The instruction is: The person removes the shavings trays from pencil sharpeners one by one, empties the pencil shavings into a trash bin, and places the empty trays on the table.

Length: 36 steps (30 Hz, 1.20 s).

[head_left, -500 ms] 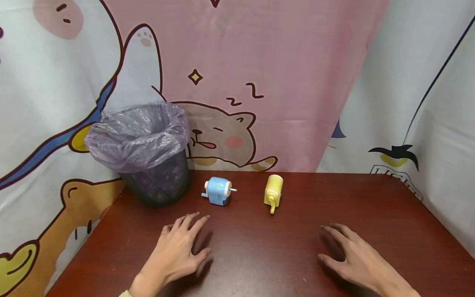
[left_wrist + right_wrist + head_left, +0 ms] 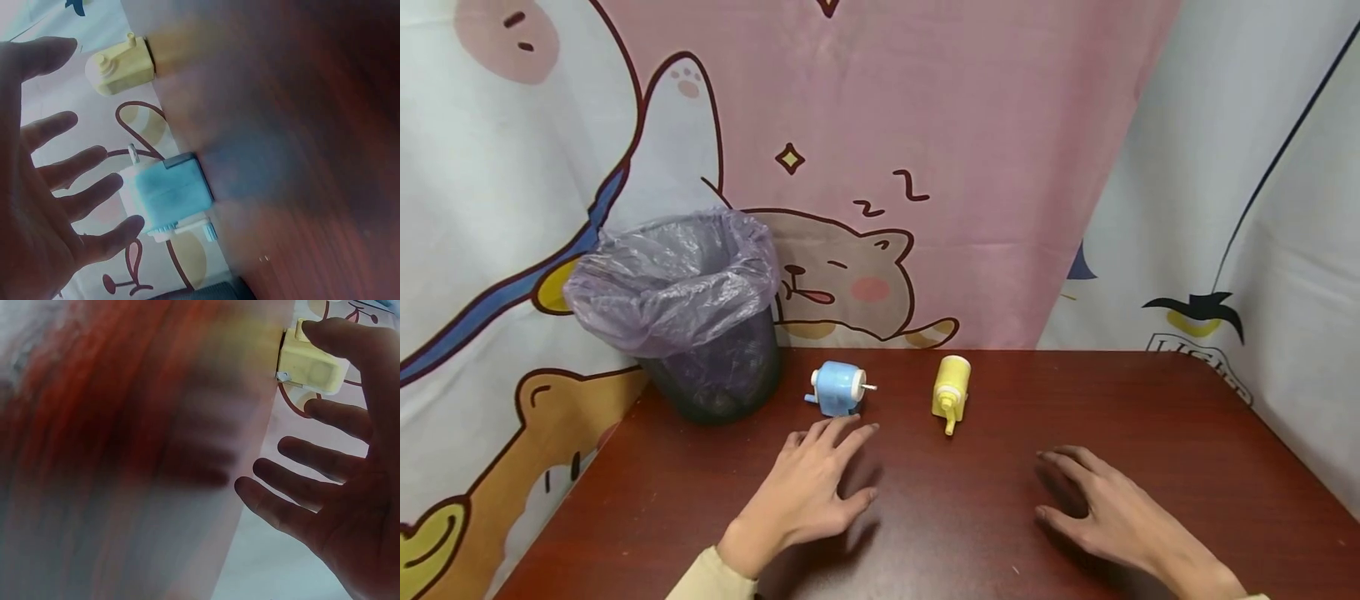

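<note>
A small blue hand-crank pencil sharpener stands toward the back of the table, its crank on the left and a thin silvery piece jutting out on the right. My left hand hovers just in front of it with spread, relaxed fingers, and the fingertips overlap its lower edge in the head view. In the left wrist view the sharpener shows beyond the fingertips. To its right is a similar yellow sharpener, crank facing me. My right hand is held low over the table at the right, fingers loosely spread, holding nothing.
A dark bin lined with a translucent purple bag stands at the table's back left. Behind the reddish-brown table hangs a printed cartoon curtain, which continues along the left and right sides.
My left hand has moved right and slightly forward, closer to the blue pencil sharpener. The right hand has barely shifted, and the head view has tilted slightly.
</note>
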Each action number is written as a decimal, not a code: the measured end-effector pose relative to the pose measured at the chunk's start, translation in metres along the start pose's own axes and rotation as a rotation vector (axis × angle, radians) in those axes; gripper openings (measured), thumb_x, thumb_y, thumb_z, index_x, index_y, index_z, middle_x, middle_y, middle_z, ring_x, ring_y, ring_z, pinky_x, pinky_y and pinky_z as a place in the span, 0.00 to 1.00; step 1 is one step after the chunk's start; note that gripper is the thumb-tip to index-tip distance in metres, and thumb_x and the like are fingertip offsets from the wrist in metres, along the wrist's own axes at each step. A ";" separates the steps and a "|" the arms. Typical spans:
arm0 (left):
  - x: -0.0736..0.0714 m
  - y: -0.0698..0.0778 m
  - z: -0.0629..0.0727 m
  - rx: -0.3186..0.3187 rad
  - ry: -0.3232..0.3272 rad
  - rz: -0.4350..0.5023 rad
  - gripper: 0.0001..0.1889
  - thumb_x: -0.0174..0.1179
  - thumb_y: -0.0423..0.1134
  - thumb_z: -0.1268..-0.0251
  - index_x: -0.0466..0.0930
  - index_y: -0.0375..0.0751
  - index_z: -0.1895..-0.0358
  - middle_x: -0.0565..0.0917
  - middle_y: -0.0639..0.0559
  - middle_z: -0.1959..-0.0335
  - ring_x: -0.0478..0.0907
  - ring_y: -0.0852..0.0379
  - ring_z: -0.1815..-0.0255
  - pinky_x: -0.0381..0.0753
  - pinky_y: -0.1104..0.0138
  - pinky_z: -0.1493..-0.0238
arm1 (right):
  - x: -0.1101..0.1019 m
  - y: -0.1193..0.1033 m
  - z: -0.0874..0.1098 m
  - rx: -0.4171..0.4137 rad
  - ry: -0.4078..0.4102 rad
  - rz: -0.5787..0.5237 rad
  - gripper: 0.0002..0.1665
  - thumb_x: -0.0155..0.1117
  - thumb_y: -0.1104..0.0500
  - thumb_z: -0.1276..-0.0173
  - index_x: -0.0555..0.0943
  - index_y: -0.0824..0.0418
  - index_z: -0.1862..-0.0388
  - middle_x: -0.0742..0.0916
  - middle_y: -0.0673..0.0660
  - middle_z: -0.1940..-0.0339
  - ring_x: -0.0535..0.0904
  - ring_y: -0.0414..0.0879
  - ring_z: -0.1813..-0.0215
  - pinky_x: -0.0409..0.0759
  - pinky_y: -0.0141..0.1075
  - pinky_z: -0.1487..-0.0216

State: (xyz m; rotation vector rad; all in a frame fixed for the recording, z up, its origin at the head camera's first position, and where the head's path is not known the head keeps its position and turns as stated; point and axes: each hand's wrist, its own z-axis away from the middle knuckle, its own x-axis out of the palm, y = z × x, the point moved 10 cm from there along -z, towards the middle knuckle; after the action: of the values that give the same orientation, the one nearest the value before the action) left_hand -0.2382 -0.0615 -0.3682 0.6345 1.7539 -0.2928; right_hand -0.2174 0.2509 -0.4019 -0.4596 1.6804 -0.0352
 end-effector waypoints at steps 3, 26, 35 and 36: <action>0.001 0.005 -0.008 0.021 0.018 -0.005 0.37 0.63 0.64 0.39 0.68 0.60 0.26 0.74 0.51 0.29 0.75 0.46 0.33 0.76 0.43 0.44 | 0.003 0.001 -0.002 0.009 -0.018 -0.004 0.41 0.75 0.33 0.43 0.81 0.56 0.38 0.82 0.57 0.39 0.82 0.56 0.40 0.82 0.59 0.47; 0.013 0.050 -0.106 0.051 0.051 0.161 0.31 0.59 0.60 0.33 0.72 0.57 0.29 0.76 0.55 0.31 0.78 0.52 0.36 0.81 0.51 0.45 | 0.003 -0.011 -0.025 -0.072 0.000 0.068 0.38 0.75 0.37 0.42 0.82 0.56 0.39 0.82 0.60 0.40 0.82 0.57 0.42 0.83 0.58 0.50; 0.037 0.051 -0.137 -0.075 -0.010 0.318 0.29 0.59 0.54 0.29 0.70 0.58 0.27 0.75 0.50 0.32 0.78 0.50 0.39 0.84 0.53 0.48 | 0.001 -0.016 -0.036 -0.136 0.041 0.103 0.35 0.77 0.41 0.42 0.83 0.58 0.41 0.83 0.59 0.42 0.83 0.56 0.43 0.84 0.55 0.51; 0.039 0.051 -0.139 -0.085 -0.017 0.333 0.29 0.59 0.53 0.29 0.69 0.58 0.26 0.75 0.49 0.32 0.78 0.49 0.39 0.84 0.53 0.48 | 0.001 -0.016 -0.038 -0.135 0.038 0.104 0.35 0.77 0.41 0.42 0.83 0.58 0.41 0.83 0.59 0.42 0.83 0.56 0.43 0.85 0.55 0.51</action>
State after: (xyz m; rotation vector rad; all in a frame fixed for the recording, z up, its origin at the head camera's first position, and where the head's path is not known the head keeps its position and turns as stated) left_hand -0.3292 0.0614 -0.3598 0.8448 1.6036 0.0071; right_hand -0.2488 0.2268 -0.3919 -0.4744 1.7483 0.1476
